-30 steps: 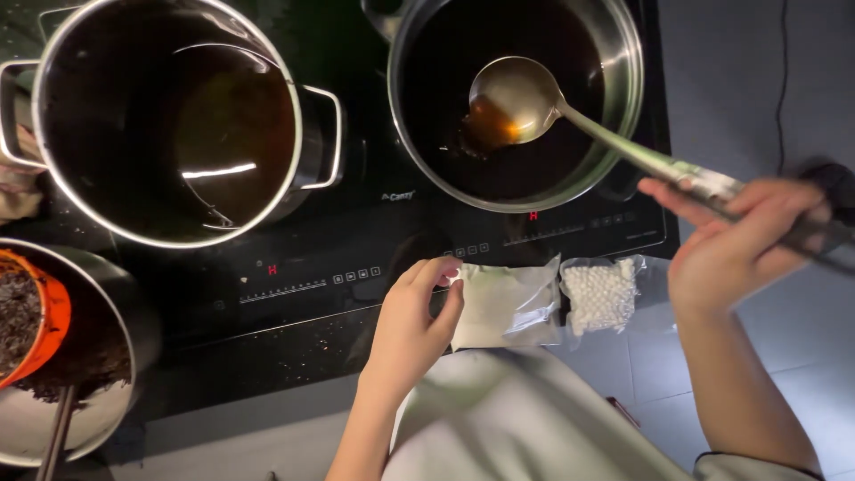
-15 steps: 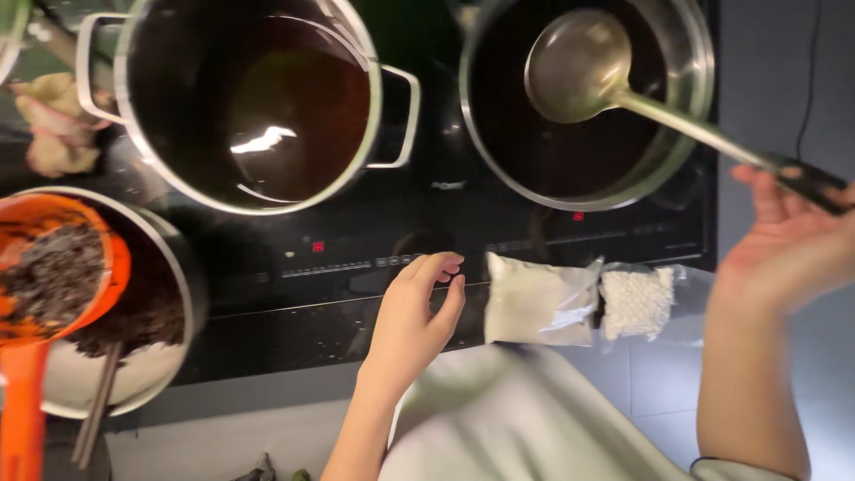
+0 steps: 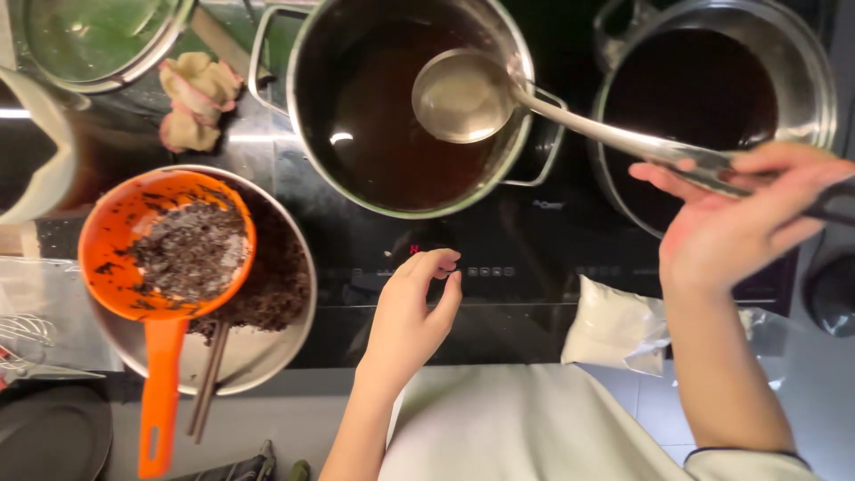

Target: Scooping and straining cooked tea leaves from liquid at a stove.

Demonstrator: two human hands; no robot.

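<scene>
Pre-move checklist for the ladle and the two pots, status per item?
1. Right hand grips the ladle handle: ok.
2. Ladle bowl over the middle pot, not the right pot: ok.
3. Ladle bowl holds liquid: cannot tell.
4. Left hand clear of the pots, fingertips on the cooktop controls: ok.
5. White bag clear of the pots: ok.
6. Burner on or off: cannot tell.

Steel ladle (image 3: 499, 100): empty bowl tilted over dark liquid in left pot (image 3: 405, 107), at cooktop's rear edge; handle slants right.
</scene>
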